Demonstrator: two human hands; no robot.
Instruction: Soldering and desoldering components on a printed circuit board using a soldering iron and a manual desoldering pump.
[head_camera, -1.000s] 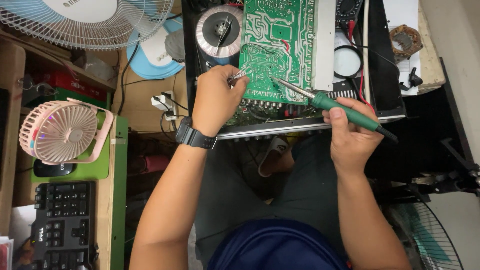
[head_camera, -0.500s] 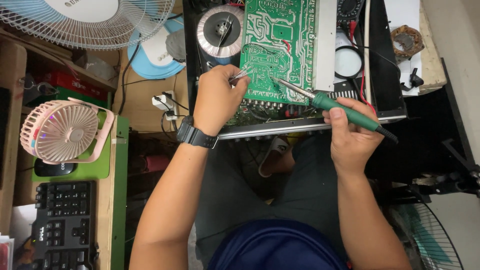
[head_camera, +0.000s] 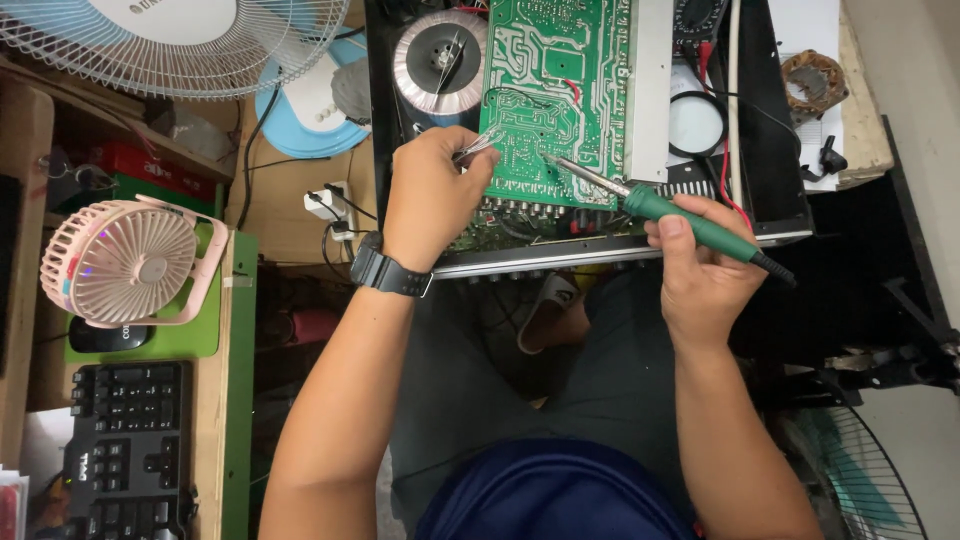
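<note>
1. Your right hand (head_camera: 705, 275) is closed around the green handle of the soldering iron (head_camera: 690, 222), held like a pen. Its metal tip rests on the green circuit board (head_camera: 550, 90), near the board's lower edge.
2. Take the iron only by that green handle. It looks light and stiff, but the bare shaft ahead of the grip is likely hot, so keep your fingers behind the collar.
3. Your left hand (head_camera: 432, 195) pinches slim metal tweezers (head_camera: 478, 148), whose points touch the board just left of the iron's tip. They look thin and springy, so judge a light squeeze near the middle to be enough.
4. The circuit board lies copper side up inside the open black chassis (head_camera: 760, 150), beside the round toroidal transformer (head_camera: 440, 62). Treat it as rigid but fragile: its traces can probably lift under heat or prying.
5. A red wire (head_camera: 722, 170) runs close by the iron's handle, so watch the hot shaft near it.
</note>
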